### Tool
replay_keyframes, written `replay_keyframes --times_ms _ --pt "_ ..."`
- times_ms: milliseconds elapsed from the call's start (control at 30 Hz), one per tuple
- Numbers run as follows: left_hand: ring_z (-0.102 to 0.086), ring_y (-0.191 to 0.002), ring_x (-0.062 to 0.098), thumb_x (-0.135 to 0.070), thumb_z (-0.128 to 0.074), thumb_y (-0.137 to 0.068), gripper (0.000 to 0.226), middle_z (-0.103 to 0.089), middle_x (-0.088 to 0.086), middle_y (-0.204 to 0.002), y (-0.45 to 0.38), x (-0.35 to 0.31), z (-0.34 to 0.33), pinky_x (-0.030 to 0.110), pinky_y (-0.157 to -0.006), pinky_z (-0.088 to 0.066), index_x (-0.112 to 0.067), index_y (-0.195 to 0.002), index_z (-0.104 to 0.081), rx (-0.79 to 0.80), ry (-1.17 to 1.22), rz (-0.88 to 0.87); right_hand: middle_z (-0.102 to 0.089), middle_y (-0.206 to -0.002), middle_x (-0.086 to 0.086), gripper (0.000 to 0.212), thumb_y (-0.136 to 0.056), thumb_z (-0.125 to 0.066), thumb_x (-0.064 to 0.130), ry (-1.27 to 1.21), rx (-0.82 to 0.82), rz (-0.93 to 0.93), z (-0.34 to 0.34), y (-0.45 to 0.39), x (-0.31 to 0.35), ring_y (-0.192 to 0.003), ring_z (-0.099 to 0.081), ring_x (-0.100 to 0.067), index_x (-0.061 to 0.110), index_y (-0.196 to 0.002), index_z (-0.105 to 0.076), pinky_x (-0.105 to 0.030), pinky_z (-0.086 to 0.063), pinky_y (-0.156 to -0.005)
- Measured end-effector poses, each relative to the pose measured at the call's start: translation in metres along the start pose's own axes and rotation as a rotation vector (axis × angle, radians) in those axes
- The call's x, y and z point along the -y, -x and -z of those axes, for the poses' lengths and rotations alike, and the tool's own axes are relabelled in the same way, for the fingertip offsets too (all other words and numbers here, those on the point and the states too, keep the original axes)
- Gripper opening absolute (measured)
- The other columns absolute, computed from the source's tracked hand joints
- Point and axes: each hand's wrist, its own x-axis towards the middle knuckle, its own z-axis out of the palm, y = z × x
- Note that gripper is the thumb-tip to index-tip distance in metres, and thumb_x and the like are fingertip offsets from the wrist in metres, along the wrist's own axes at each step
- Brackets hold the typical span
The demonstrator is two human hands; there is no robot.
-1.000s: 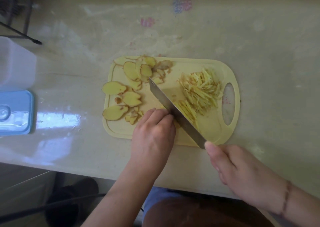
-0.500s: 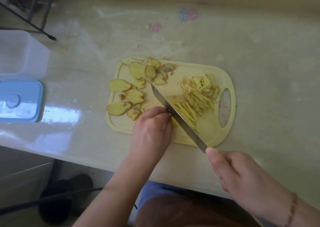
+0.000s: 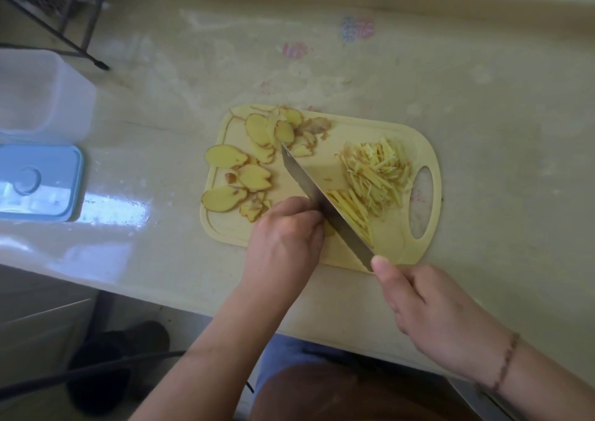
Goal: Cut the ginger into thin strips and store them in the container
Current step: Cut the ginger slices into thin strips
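Cutting board lies just ahead of both hands, its near edge close to the counter's front edge; bare counter extends beyond and to the right of the right hand. Right hand is clenched around the knife handle, which is hidden inside the fist. Blade runs diagonally across the board, touching the left hand's knuckles. Left hand is curled, fingertips down; what it presses is concealed. Ginger slices, pale yellow with brown rims, lie ahead of the left hand. Ginger strips, thin and heaped, lie ahead of the right hand beside the board's handle hole. Container and blue lid stand far left of the left hand, both cut off by the frame.
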Motion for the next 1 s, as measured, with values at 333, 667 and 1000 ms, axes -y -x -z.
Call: replay_keyframes --times_ms 333,667,1000 --pt "-0.066 -0.062 0.024 -0.006 -0.066 -0.075 0.012 -0.069 0.003 -0.071 -0.003 0.000 0.001 0.037 -0.047 -0.053 -0.008 -0.069 -0.076 0.046 -0.047 0.023 -0.034 -0.049 0.003 0.082 -0.074 -0.020 0.088 -0.019 0.000 -0.022 0.000 0.024 -0.010 -0.045 -0.031 -0.008 0.007 -0.067 -0.036 -0.031 -0.033 -0.052" --pt "-0.065 -0.060 0.024 -0.006 -0.066 -0.075 0.011 -0.068 0.003 -0.073 -0.003 -0.001 0.003 0.037 -0.047 -0.053 -0.008 -0.071 -0.076 0.047 -0.040 0.016 -0.034 -0.045 0.004 0.072 -0.083 -0.015 0.080 -0.006 0.000 -0.010 0.000 0.005 0.004 -0.040 -0.033 -0.009 0.016 -0.057 -0.036 -0.027 -0.035 -0.050" --pt "-0.063 -0.059 0.025 -0.006 -0.065 -0.076 0.011 -0.067 0.004 -0.073 0.001 0.000 -0.001 0.037 -0.047 -0.052 -0.008 -0.071 -0.075 0.046 -0.084 0.023 -0.039 -0.047 0.002 0.078 -0.075 -0.016 0.086 0.008 -0.028 -0.016 -0.008 0.020 -0.006 -0.044 -0.038 -0.009 0.012 -0.057 -0.036 -0.028 -0.035 -0.051"
